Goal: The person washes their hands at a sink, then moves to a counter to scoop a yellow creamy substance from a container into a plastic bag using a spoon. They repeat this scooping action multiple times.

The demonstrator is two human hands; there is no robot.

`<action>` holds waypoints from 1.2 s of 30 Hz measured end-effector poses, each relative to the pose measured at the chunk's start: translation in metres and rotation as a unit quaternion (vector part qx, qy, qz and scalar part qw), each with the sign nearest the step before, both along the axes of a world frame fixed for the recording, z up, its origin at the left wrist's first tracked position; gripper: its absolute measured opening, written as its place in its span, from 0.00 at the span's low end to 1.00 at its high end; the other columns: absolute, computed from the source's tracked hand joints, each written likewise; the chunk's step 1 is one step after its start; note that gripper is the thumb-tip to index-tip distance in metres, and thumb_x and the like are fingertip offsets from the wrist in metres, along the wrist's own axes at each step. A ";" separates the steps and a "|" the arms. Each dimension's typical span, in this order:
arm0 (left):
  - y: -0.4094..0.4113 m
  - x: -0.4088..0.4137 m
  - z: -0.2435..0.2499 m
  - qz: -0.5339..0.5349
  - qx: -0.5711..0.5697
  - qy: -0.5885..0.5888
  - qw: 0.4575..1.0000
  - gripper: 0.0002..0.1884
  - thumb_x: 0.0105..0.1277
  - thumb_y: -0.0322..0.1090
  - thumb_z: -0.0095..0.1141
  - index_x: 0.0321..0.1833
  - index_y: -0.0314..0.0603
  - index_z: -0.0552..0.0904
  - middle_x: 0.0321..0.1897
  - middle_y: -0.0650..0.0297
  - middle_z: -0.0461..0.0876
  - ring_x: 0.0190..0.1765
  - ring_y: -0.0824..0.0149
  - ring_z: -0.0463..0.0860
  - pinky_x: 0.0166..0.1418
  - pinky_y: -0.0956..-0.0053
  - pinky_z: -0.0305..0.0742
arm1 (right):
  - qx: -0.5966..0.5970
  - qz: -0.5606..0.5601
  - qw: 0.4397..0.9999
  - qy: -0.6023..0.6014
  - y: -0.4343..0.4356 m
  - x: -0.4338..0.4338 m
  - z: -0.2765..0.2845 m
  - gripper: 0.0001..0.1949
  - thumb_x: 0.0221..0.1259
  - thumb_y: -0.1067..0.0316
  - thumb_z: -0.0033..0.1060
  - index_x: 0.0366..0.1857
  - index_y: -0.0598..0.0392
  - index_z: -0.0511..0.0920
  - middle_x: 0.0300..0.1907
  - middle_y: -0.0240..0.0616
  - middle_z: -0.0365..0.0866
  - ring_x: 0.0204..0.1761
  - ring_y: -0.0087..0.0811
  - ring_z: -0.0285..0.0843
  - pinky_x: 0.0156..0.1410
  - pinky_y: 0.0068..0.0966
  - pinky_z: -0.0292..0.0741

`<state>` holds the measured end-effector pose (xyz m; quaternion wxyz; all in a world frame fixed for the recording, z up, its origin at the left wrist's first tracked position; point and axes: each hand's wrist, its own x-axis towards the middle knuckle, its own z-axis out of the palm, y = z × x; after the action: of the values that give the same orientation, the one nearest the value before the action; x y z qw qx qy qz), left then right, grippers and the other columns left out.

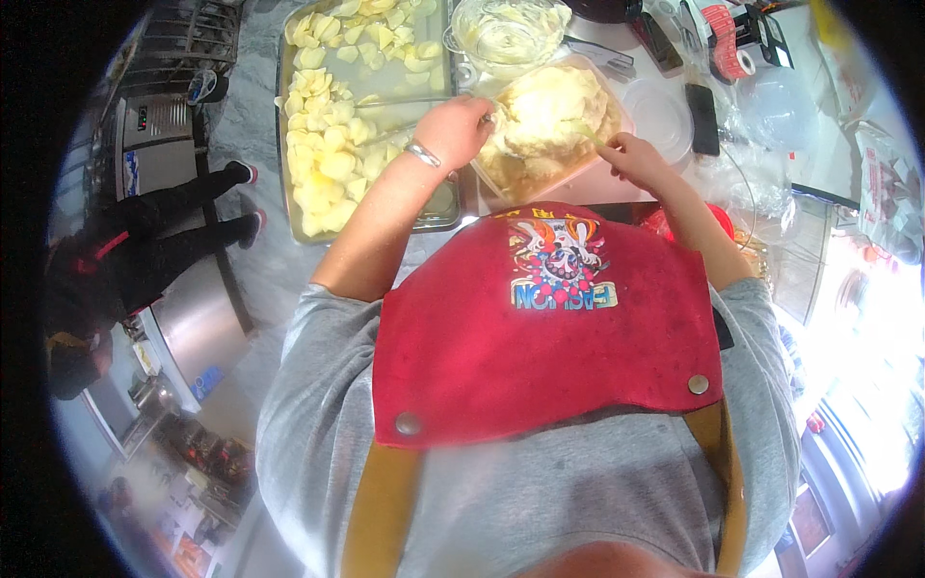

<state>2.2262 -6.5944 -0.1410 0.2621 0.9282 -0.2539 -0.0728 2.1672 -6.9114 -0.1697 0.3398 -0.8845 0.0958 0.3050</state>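
Observation:
My left hand (454, 131), with a metal bracelet at its wrist, is at the left rim of a rectangular plastic tub (526, 189). Its fingertips are bent together, and I cannot tell what is between them. A soft, pale yellow mass (556, 97) is heaped in the tub. At the tub's right side my right hand (636, 162) pinches a thin yellow-green strip (584, 133) that reaches over the mass. To the left, a metal tray (390, 76) holds many thin, pale yellow slices (336, 165). Two thin rods (405, 102) cross the tray near my left hand.
A clear bowl (506, 32) smeared with pale paste stands behind the tub. On the right are a round plastic lid (657, 119), a black phone (702, 119), a label roll (733, 63) and plastic bags (751, 180). Another person (144, 246) in dark clothes stands at the left.

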 end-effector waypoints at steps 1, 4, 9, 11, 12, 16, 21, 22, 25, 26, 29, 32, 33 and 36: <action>-0.001 0.001 0.000 -0.001 0.010 0.003 1.000 0.09 0.61 0.38 0.54 0.39 0.44 0.81 0.37 0.54 0.81 0.41 0.49 0.81 0.45 0.57 0.76 | 0.076 -0.059 0.993 0.066 0.003 0.003 0.000 0.19 0.61 0.47 0.55 0.39 0.55 0.78 0.24 0.33 0.75 0.24 0.28 0.72 0.29 0.26 0.67; -0.004 0.005 0.000 -0.011 0.035 0.006 0.999 0.08 0.60 0.38 0.55 0.37 0.44 0.80 0.35 0.53 0.81 0.40 0.49 0.81 0.44 0.56 0.76 | 0.254 -0.175 0.938 0.159 0.006 0.000 -0.004 0.17 0.63 0.49 0.55 0.36 0.54 0.77 0.19 0.25 0.67 0.18 0.19 0.60 0.21 0.18 0.56; -0.007 0.012 -0.009 -0.040 0.058 0.015 0.997 0.08 0.57 0.38 0.57 0.35 0.43 0.80 0.31 0.53 0.82 0.37 0.49 0.81 0.41 0.57 0.76 | 0.210 -0.144 0.963 0.084 0.009 -0.010 0.013 0.15 0.65 0.53 0.54 0.34 0.56 0.77 0.19 0.25 0.67 0.18 0.17 0.59 0.21 0.18 0.56; -0.008 0.017 -0.009 -0.054 0.068 0.021 0.996 0.09 0.56 0.38 0.59 0.35 0.43 0.80 0.31 0.54 0.82 0.36 0.50 0.82 0.41 0.59 0.76 | 0.208 -0.138 0.968 0.029 0.003 -0.017 0.012 0.17 0.65 0.53 0.54 0.35 0.58 0.78 0.20 0.26 0.69 0.20 0.18 0.61 0.24 0.19 0.59; -0.007 0.019 -0.009 -0.054 0.056 0.028 0.997 0.09 0.55 0.38 0.60 0.35 0.43 0.80 0.30 0.54 0.83 0.36 0.51 0.82 0.40 0.60 0.77 | 0.217 -0.145 0.965 0.033 0.001 -0.020 0.013 0.17 0.65 0.53 0.54 0.34 0.59 0.78 0.20 0.26 0.69 0.21 0.18 0.61 0.25 0.19 0.59; -0.006 0.026 -0.006 -0.045 0.027 0.062 0.997 0.11 0.52 0.38 0.64 0.36 0.43 0.81 0.30 0.56 0.84 0.35 0.54 0.83 0.40 0.64 0.78 | 0.248 -0.154 0.956 -0.013 -0.001 -0.034 0.009 0.17 0.65 0.53 0.54 0.34 0.59 0.77 0.20 0.27 0.68 0.23 0.18 0.62 0.28 0.20 0.61; 0.001 0.029 -0.009 -0.006 0.004 0.113 0.994 0.12 0.51 0.38 0.66 0.36 0.43 0.82 0.28 0.60 0.84 0.32 0.62 0.83 0.39 0.71 0.78 | 0.341 -0.155 0.926 -0.050 0.018 -0.037 0.010 0.17 0.66 0.52 0.51 0.34 0.58 0.77 0.22 0.28 0.70 0.24 0.20 0.62 0.30 0.22 0.64; 0.005 0.031 -0.014 0.002 -0.003 0.115 0.993 0.12 0.52 0.37 0.67 0.36 0.42 0.82 0.26 0.62 0.84 0.31 0.66 0.83 0.38 0.73 0.77 | 0.331 -0.150 0.930 -0.048 0.029 -0.033 0.010 0.17 0.67 0.52 0.51 0.34 0.57 0.77 0.23 0.28 0.70 0.24 0.21 0.63 0.30 0.22 0.64; 0.003 0.033 -0.016 0.020 -0.003 0.119 0.993 0.12 0.51 0.37 0.68 0.35 0.41 0.82 0.25 0.64 0.83 0.29 0.71 0.82 0.37 0.77 0.77 | 0.334 -0.162 0.928 -0.015 0.054 -0.019 0.010 0.17 0.67 0.51 0.49 0.33 0.57 0.76 0.24 0.29 0.71 0.25 0.21 0.64 0.31 0.23 0.65; 0.002 0.032 -0.013 0.026 0.001 0.121 0.992 0.12 0.51 0.37 0.69 0.35 0.41 0.82 0.25 0.65 0.83 0.29 0.72 0.82 0.36 0.77 0.76 | 0.341 -0.170 0.925 0.001 0.061 -0.015 0.009 0.17 0.67 0.51 0.49 0.33 0.57 0.76 0.25 0.29 0.71 0.26 0.21 0.65 0.31 0.23 0.65; 0.003 0.028 -0.005 0.047 0.002 0.127 0.991 0.12 0.52 0.37 0.69 0.35 0.40 0.82 0.25 0.65 0.83 0.29 0.73 0.81 0.36 0.78 0.76 | 0.395 -0.170 0.903 0.006 0.086 -0.007 -0.006 0.15 0.68 0.52 0.47 0.36 0.55 0.74 0.25 0.25 0.66 0.26 0.17 0.59 0.28 0.18 0.59; 0.006 0.026 -0.005 0.071 -0.036 0.142 0.987 0.12 0.52 0.37 0.69 0.35 0.39 0.82 0.25 0.65 0.83 0.29 0.75 0.80 0.36 0.78 0.76 | 0.359 -0.139 0.922 -0.036 0.103 -0.005 -0.018 0.15 0.68 0.53 0.48 0.36 0.55 0.74 0.26 0.26 0.68 0.28 0.18 0.62 0.32 0.18 0.62; 0.006 0.026 -0.005 0.073 -0.037 0.146 0.986 0.12 0.52 0.37 0.69 0.35 0.39 0.82 0.25 0.65 0.83 0.29 0.75 0.80 0.36 0.78 0.76 | 0.352 -0.117 0.927 -0.052 0.104 -0.007 -0.024 0.16 0.68 0.53 0.48 0.36 0.56 0.74 0.27 0.27 0.69 0.28 0.20 0.64 0.33 0.19 0.64; 0.004 0.024 -0.004 0.081 -0.038 0.152 0.984 0.12 0.52 0.37 0.68 0.34 0.38 0.82 0.25 0.65 0.83 0.29 0.75 0.80 0.36 0.79 0.76 | 0.293 -0.057 0.948 -0.113 0.101 -0.013 -0.043 0.17 0.67 0.52 0.49 0.37 0.58 0.76 0.29 0.36 0.74 0.32 0.28 0.70 0.38 0.26 0.69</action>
<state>2.2504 -6.5903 -0.1446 0.3378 0.9132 -0.1378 -0.1817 2.1538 -6.8105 -0.2129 0.6096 -0.7677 0.0133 0.1973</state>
